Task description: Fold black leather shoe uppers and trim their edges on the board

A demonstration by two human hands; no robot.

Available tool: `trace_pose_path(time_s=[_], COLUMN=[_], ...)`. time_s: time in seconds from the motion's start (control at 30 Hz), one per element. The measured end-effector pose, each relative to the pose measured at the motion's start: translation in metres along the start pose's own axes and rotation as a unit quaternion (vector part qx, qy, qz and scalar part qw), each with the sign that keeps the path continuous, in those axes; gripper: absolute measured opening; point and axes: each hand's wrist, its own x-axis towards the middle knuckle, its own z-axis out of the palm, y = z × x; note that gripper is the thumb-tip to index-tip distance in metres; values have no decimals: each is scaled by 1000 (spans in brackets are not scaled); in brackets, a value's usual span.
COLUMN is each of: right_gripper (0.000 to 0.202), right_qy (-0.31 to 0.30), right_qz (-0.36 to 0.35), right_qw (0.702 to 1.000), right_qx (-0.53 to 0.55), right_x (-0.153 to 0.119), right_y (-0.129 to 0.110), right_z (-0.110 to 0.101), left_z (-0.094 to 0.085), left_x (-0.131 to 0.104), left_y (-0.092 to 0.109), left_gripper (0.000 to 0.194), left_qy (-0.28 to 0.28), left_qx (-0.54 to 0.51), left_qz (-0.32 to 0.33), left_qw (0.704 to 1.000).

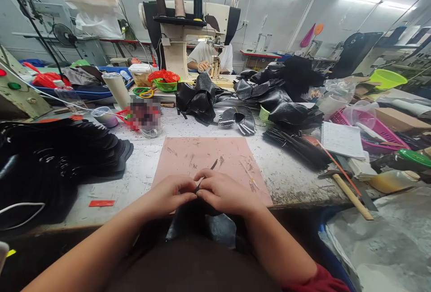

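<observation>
Over the front edge of a pink mat, my left hand and my right hand meet, fingertips almost touching. Both are closed in a pinch on the edge of a black leather piece, which hangs down below the table edge toward my lap. A narrow dark tip sticks out beyond my right fingers; whether it belongs to the same piece I cannot tell. On the mat's right side, near my right hand, lies a thin pale stick.
A tall stack of black leather pieces lies left, near a red strip. Black leather parts lie ahead, before a sewing machine with a person behind it. A wooden-handled hammer and a notebook lie right.
</observation>
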Motion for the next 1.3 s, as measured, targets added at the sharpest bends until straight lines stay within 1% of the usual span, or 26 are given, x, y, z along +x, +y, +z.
trace_pose_path(time_s=[0.07, 0.13, 0.17, 0.23, 0.3, 0.37, 0.43, 0.53, 0.63, 0.7, 0.8, 0.9, 1.0, 1.13, 1.3], right_gripper=[16, 13, 12, 9, 7, 7, 8, 9, 12, 16, 19, 22, 22, 19, 17], right_qy=[42, 105, 135, 181, 202, 187, 147, 98, 72, 74, 108, 135, 143, 145, 141], right_qz=[21, 32, 23, -20, -65, -94, -101, -75, -50, -39, -19, -26, -36, -20, -15], right_qw=[998, 993, 989, 979, 971, 972, 982, 992, 995, 994, 984, 976, 973, 975, 979], right_qx=[-30, -53, -64, -89, -114, -109, -68, 1, 37, 71, 137, 171, 179, 170, 147], right_x=[-2, -5, -7, -9, -8, -6, -4, -2, -3, -4, -2, 1, 2, 3, 4], right_y=[0, 2, 3, 4, 4, 3, 2, 1, 0, 0, 2, 4, 5, 5, 6], right_z=[0, 0, 1, 4, 7, 10, 11, 7, 2, 1, 2, 5, 6, 8, 10], left_z=[-1, -1, -1, -1, -1, -1, 0, 0, 0, 0, -2, -3, -3, -5, -6], left_x=[1, 3, 3, 4, 6, 6, 7, 5, 3, 1, -2, -2, -2, 0, 2], left_y=[1, 0, 0, -2, -3, -3, -4, -6, -8, -9, -8, -6, -3, 1, 4], left_gripper=[20, 22, 22, 22, 22, 21, 22, 25, 27, 28, 28, 27, 26, 24, 19], left_qy=[19, 40, 48, 57, 60, 59, 60, 70, 68, 57, 41, 31, 29, 24, 12], left_qx=[-12, -28, -36, -53, -65, -67, -65, -62, -48, -49, -65, -67, -46, -9, -31], left_qz=[-25, -57, -70, -84, -80, -64, -46, -31, -22, -16, -7, 1, -3, -5, -3], left_qw=[999, 997, 996, 993, 993, 994, 995, 995, 996, 997, 997, 997, 999, 1000, 999])
